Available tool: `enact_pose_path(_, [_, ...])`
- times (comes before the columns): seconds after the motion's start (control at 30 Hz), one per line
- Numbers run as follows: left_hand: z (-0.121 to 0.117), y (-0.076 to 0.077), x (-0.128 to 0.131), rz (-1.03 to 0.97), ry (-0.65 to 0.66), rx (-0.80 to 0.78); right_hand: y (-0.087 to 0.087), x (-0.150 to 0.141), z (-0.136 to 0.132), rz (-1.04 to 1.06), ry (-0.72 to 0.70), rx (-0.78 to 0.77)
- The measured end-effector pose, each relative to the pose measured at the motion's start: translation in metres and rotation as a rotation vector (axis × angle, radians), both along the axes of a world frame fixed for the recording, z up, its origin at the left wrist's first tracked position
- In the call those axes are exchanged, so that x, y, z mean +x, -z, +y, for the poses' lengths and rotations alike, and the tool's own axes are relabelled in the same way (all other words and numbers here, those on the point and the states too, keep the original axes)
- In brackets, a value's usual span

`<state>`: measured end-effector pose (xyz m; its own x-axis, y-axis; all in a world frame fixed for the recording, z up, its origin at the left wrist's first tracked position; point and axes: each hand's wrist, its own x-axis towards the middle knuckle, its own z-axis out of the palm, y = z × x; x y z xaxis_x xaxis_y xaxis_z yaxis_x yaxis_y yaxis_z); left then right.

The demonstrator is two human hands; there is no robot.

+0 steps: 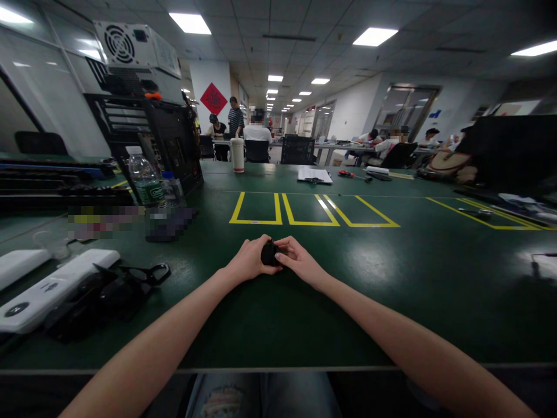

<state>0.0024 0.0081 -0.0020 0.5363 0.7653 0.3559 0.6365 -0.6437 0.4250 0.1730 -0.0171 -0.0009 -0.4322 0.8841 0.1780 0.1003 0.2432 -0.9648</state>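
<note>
Between my hands, just above or on the green table, is a small black rounded object point(270, 253); its exact kind does not show. My left hand point(251, 258) is closed around its left side, thumb below and fingers over the top. From the right, my right hand point(297, 258) touches it with thumb and fingertips in a pinch. Parts of the object are covered by the fingers. Beyond the hands, yellow tape rectangles point(256, 222) are marked on the table.
On the left lie a white power bank-like device point(61, 290), black straps or glasses point(126, 284), a water bottle point(145, 180) and an open computer case point(169, 139). A cup point(237, 155), clipboard point(314, 175) and red-handled screwdriver point(347, 173) stand or lie farther back. Several people sit beyond.
</note>
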Motion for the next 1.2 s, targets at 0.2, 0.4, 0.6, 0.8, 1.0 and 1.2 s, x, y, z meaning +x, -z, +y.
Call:
enact_pose_path(0.2, [0.0003,0.0007,0.0009,0.000,-0.003,0.004,0.0000,0.0006,0.0016,-0.042,0.006,-0.007])
enact_pose_path(0.4, [-0.0007,-0.0003,0.0001,-0.003,0.002,-0.010,-0.0064,-0.0004,-0.0039,0.015,-0.017,-0.029])
enact_pose_path(0.6, [-0.0012,-0.0014,-0.0001,0.001,0.007,-0.016,-0.0062,-0.0005,-0.0035,-0.013,0.013,0.010])
enact_pose_path(0.8, [-0.0017,-0.0016,0.0018,0.018,-0.027,0.010,-0.0004,-0.0006,0.0018,-0.041,-0.003,0.022])
enact_pose_path(1.0, [-0.0023,-0.0026,0.0013,0.004,-0.015,-0.002,-0.0030,-0.0012,-0.0036,-0.021,0.004,0.037])
enact_pose_path(1.2, [-0.0010,-0.0005,0.0008,-0.004,-0.010,-0.016,-0.0019,-0.0012,-0.0027,-0.050,0.032,0.094])
